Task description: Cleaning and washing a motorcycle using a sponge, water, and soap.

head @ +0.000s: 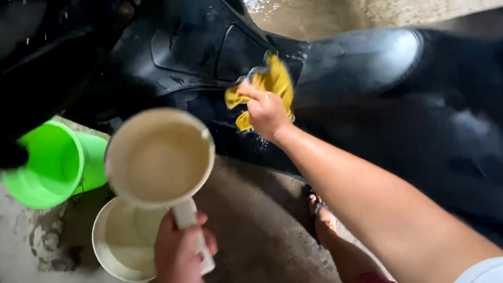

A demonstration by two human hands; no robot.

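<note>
Yellow cloth (265, 88) against black scooter panel (201, 45)

Cream dipper (160, 159); crumpled yellow cloth (270, 85)

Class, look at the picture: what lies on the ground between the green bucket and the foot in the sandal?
In the head view, a cream bucket stands on the wet ground between green bucket and foot, below the dipper in the left hand.

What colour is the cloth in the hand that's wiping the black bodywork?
Yellow. The cloth is bunched in the right hand, seen best from the head camera.
</note>
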